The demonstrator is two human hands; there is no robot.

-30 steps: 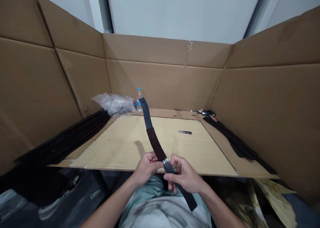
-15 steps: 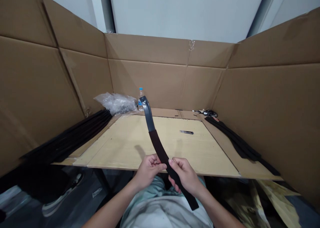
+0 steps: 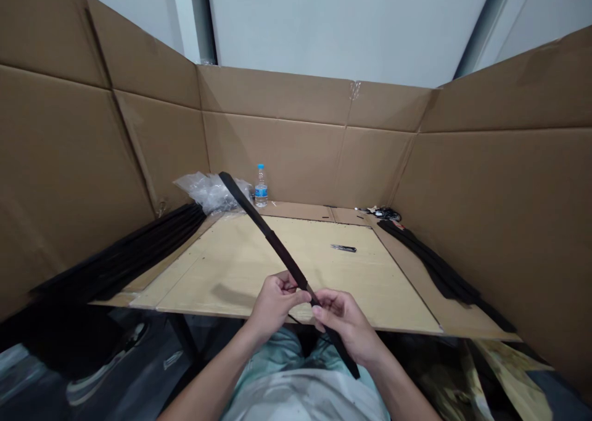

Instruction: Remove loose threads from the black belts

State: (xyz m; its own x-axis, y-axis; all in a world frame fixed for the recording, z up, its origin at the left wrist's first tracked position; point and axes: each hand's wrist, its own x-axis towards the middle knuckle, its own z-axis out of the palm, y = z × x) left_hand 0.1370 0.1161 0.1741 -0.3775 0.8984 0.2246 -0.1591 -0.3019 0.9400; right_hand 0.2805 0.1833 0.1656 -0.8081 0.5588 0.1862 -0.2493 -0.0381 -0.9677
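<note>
A long, dark, slightly curved strip (image 3: pixel 252 208) slants from the upper left down to my lap, seen nearly edge-on. A dark brown fabric sleeve (image 3: pixel 287 257) covers its middle part. My left hand (image 3: pixel 277 301) is closed, pinching the sleeve's lower stretch between thumb and fingers. Just below, my right hand (image 3: pixel 340 319) grips the strip with bent fingers, and the strip's black lower end (image 3: pixel 346 359) sticks out past it. A thin dark cord or edge hangs under my left hand; I cannot tell which.
On the board-topped table (image 3: pixel 203 285) lie small thread snips (image 3: pixel 343 248). Dark strips lie in a left bundle (image 3: pixel 139 254) and a right bundle (image 3: pixel 430 267). Behind are clear plastic bags (image 3: pixel 203 190), a water bottle (image 3: pixel 261 190) and tangled cords (image 3: pixel 386 213). Cardboard walls (image 3: pixel 277 150) enclose three sides.
The strip has turned from its broad face to its edge, and its upper end has swung left. Both hands still hold it, in nearly the same place.
</note>
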